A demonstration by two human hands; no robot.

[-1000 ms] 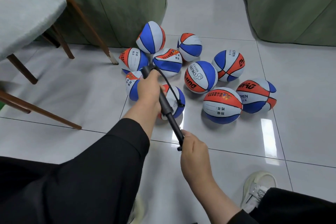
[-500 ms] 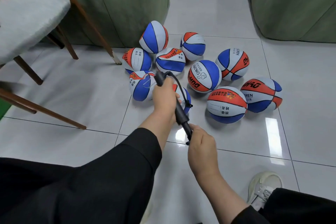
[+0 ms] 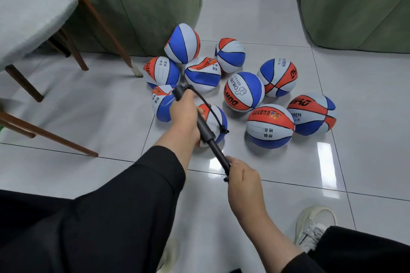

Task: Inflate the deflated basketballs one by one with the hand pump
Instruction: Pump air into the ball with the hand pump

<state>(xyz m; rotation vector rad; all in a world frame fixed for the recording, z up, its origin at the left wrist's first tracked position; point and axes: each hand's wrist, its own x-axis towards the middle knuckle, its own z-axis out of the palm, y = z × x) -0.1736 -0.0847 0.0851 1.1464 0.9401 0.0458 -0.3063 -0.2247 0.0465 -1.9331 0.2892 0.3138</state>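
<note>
— Nine soft, dented basketballs (image 3: 244, 91), panelled blue, white and orange, cluster on the glossy tiled floor (image 3: 255, 6) by a green sofa (image 3: 144, 11).
— And the hands?
— Left hand (image 3: 184, 115) wraps the black hand pump (image 3: 205, 127) barrel above one ball; right hand (image 3: 243, 180) grips its handle, rod drawn out.

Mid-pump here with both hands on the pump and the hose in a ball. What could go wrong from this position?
The ball under the pump lies loose on glossy tile; hard strokes could roll it and strain the hose where it enters. The left hand and right hand hold the pump tilted, so it may twist sideways.
</note>
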